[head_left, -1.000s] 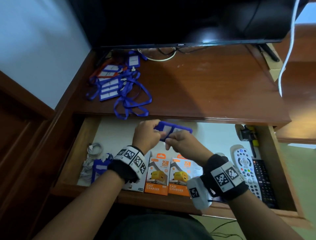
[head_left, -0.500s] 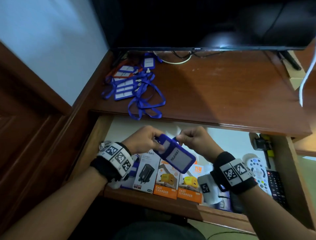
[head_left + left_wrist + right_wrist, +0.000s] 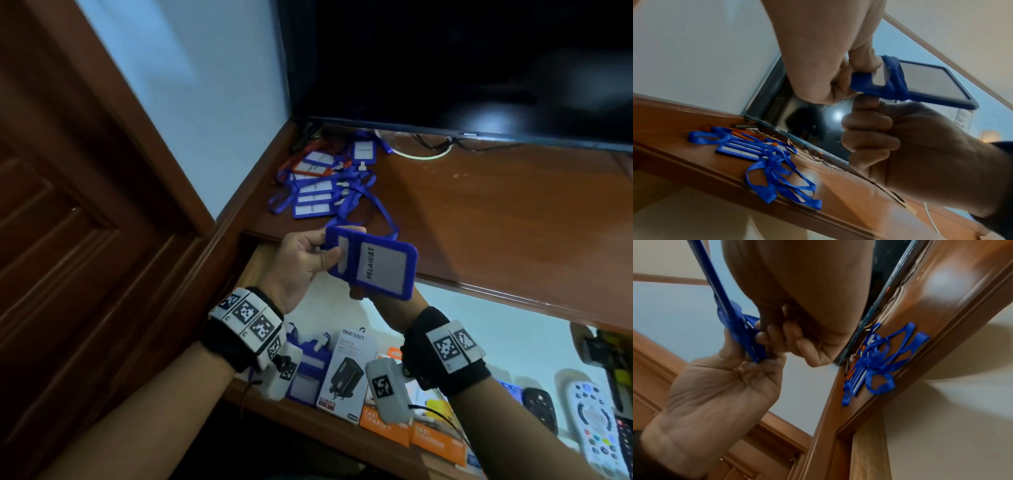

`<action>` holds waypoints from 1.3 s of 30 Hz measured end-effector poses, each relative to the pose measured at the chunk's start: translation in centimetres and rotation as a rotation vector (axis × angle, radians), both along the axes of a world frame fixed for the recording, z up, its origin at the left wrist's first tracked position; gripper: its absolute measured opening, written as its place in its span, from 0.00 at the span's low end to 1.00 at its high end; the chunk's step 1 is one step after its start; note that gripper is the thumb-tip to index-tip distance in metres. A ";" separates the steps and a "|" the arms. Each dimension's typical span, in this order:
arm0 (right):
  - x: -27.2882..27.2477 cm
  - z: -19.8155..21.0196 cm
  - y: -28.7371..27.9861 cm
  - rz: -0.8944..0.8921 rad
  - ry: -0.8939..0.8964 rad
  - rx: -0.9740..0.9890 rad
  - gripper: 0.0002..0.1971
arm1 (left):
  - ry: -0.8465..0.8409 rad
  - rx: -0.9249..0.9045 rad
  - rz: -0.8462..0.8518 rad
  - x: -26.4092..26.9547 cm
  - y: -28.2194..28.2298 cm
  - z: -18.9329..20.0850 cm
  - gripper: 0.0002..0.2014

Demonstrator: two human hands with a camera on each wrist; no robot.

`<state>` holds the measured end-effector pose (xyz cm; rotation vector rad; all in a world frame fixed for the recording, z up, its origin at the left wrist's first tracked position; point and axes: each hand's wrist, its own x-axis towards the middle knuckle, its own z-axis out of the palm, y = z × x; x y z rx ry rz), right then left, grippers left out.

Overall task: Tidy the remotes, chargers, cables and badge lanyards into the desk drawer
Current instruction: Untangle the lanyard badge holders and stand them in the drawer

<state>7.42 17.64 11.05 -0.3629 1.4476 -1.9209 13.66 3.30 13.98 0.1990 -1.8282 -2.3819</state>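
Observation:
A blue badge holder (image 3: 387, 270) labelled PELAWAT, with its blue lanyard wound round one end, is held in the air at the desk's front edge, above the open drawer (image 3: 496, 335). My left hand (image 3: 308, 253) pinches its wrapped end between thumb and fingers. My right hand (image 3: 387, 306) is mostly hidden under the badge. In the left wrist view the right hand (image 3: 890, 138) is curled, its thumb against the badge holder (image 3: 925, 81). In the right wrist view its fingers (image 3: 777, 337) curl against the wrapped end (image 3: 748, 340). Several more badges with lanyards (image 3: 318, 185) lie piled on the desk's back left.
In the drawer lie charger boxes (image 3: 346, 373), orange ones (image 3: 435, 442), more blue badges (image 3: 308, 377), a white remote (image 3: 594, 421) and a dark one (image 3: 541, 407). A television (image 3: 479, 61) stands at the back of the desk. Wall and wooden panelling close in the left.
Both hands have lifted the badge holder from over the drawer up to the desk edge and turned its face toward me. The head view has swung left.

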 end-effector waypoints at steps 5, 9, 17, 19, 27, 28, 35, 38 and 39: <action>0.5 0.3 -3.6 0.102 0.066 0.041 0.05 | -0.057 -0.036 0.108 0.5 -3.6 -0.8 0.10; -0.1 -0.1 -5.3 0.213 0.060 0.138 0.05 | -0.089 -0.100 0.098 0.8 -6.3 -0.8 0.08; -4.5 -4.4 -7.1 -0.040 0.048 0.352 0.06 | -0.443 -0.963 -0.189 0.4 -11.8 -3.9 0.09; -5.6 -4.5 -8.4 -0.090 0.117 0.443 0.05 | -0.497 -1.206 -0.427 0.7 -11.6 -5.2 0.13; -10.3 -6.0 -14.9 -0.103 0.607 0.725 0.03 | -0.565 -1.398 -0.985 1.7 -9.5 -11.3 0.09; -10.6 -6.1 -15.6 -0.094 0.715 0.790 0.08 | -0.548 -1.389 -1.010 1.6 -9.2 -11.6 0.10; -12.5 -7.9 -17.9 0.259 0.964 1.104 0.35 | -0.487 -1.281 -1.041 0.5 -6.8 -13.4 0.10; -13.2 -8.5 -17.6 0.335 1.014 1.158 0.37 | -0.480 -1.279 -1.074 0.2 -6.1 -14.3 0.12; -13.3 -8.7 -17.4 0.348 1.014 1.169 0.38 | -0.488 -1.282 -1.078 0.1 -5.9 -14.5 0.13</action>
